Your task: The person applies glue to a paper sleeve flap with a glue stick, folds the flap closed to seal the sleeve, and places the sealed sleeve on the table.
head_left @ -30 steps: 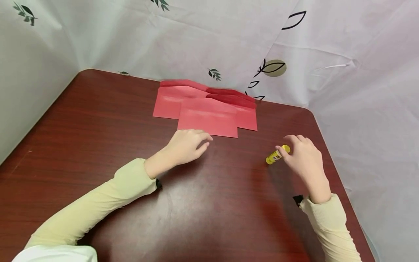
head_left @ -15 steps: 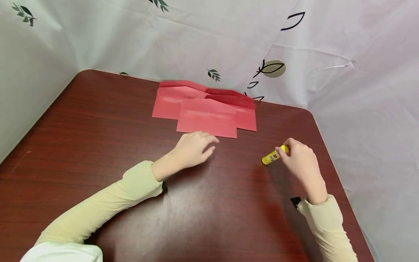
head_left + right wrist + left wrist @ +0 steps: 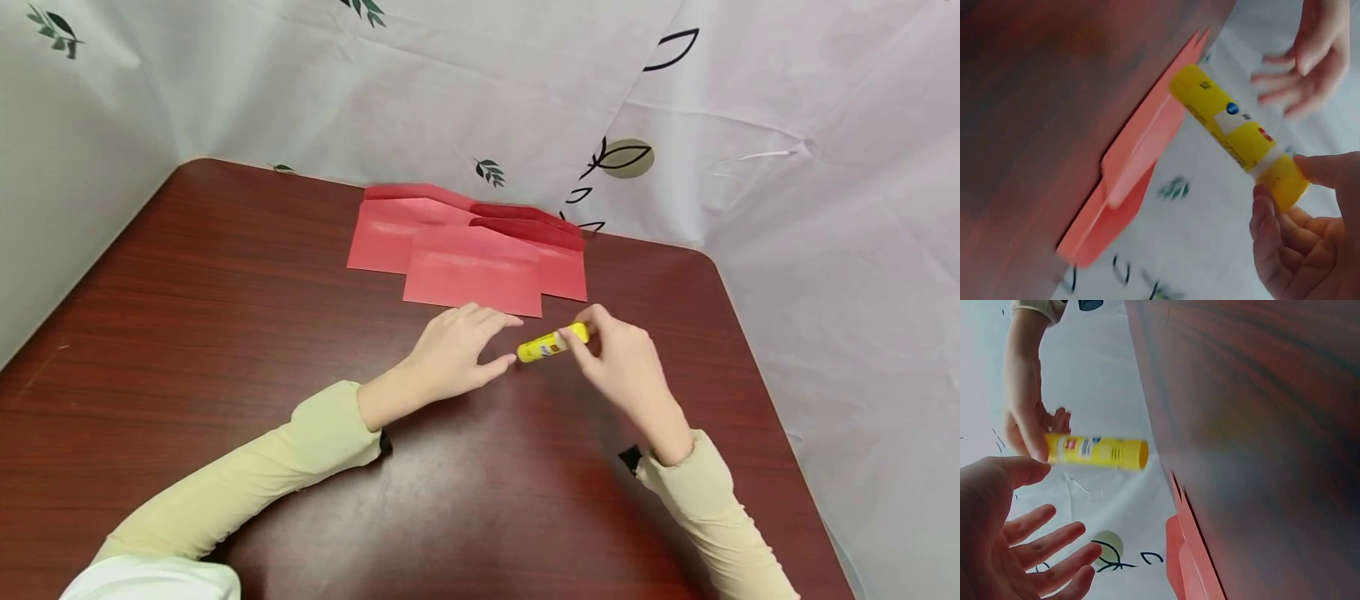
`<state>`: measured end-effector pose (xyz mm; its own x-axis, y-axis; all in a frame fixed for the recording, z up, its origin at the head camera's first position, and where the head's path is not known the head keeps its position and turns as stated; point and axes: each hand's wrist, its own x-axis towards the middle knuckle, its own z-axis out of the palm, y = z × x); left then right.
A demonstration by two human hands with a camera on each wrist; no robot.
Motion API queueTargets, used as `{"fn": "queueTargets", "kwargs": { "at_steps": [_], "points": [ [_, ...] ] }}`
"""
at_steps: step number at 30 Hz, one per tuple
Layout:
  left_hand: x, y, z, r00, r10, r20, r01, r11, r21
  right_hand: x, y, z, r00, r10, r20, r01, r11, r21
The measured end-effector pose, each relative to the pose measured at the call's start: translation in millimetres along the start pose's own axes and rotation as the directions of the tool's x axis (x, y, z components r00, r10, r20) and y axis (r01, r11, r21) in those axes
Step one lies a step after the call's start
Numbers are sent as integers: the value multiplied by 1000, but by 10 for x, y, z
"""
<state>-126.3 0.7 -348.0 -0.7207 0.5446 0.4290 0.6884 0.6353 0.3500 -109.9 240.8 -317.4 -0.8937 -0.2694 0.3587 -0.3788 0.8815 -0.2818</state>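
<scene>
A yellow glue stick (image 3: pixel 553 343) is pinched at its cap end by my right hand (image 3: pixel 626 362), above the table and tilted slightly. The right wrist view shows thumb and fingertips around the cap of the glue stick (image 3: pixel 1225 125). Close to its other end, my left hand (image 3: pixel 457 352) has its fingers spread and thumb apart, with nothing held. In the left wrist view the fingers of the left hand (image 3: pixel 1016 531) are loosely extended below the glue stick (image 3: pixel 1100 452). Red envelopes (image 3: pixel 472 271) lie overlapping just beyond both hands, their flaps raised.
The dark wood-grain table (image 3: pixel 225 292) has rounded far corners. A pale patterned curtain (image 3: pixel 420 100) hangs along its back and sides. Both arms wear cream sleeves, each with a small dark object at the cuff.
My right hand has taken hold of the glue stick, lifted it and carried it left toward my left hand. The left hand has shifted a little right and spread its fingers. The envelopes stay put.
</scene>
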Motion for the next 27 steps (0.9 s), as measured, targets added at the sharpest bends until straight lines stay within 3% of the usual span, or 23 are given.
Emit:
{"fn": "queueTargets", "kwargs": {
  "at_steps": [5, 11, 19, 23, 27],
  "points": [
    [-35, 34, -5, 998, 7, -56, -8, 1000, -25, 35, -232, 104, 998, -67, 15, 63, 983, 173],
    [-94, 51, -27, 992, 4, -123, -6, 1000, -20, 38, -370, 179, 997, -66, 45, 47, 936, 348],
    [-119, 28, -43, 989, -30, -148, 20, 998, -66, 22, -410, 256, 997, -8, 77, -29, 879, 477],
    [-129, 24, -52, 989, -8, -149, -2, 998, -67, 21, -417, 270, 994, 3, 113, -60, 859, 509],
    [-123, 30, -50, 991, 39, -126, -45, 998, -46, 17, -422, 259, 996, -15, 85, -31, 858, 512]
  ]
}}
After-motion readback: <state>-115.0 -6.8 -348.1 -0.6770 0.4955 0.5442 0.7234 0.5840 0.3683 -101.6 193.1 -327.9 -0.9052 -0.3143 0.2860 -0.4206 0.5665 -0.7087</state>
